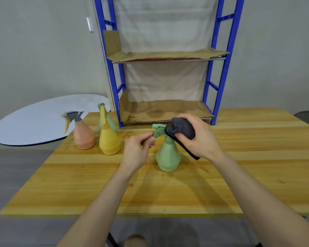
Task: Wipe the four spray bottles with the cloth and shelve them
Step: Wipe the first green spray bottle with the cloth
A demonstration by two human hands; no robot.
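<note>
Head view, centre frame: left hand point(139, 148) pinches the green bottle point(168, 156) by its trigger, right hand point(199, 138) clutches the cloth point(183, 129) atop it; hard rubbing could topple it.

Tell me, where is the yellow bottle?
Head view: the yellow bottle stands at the left of the table, just right of the pink bottle and in front of a half-hidden green bottle.

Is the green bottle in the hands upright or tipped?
Upright: the green bottle stands base-down on the table, left hand pinching its trigger, right hand gripping the cloth at its head.
</note>
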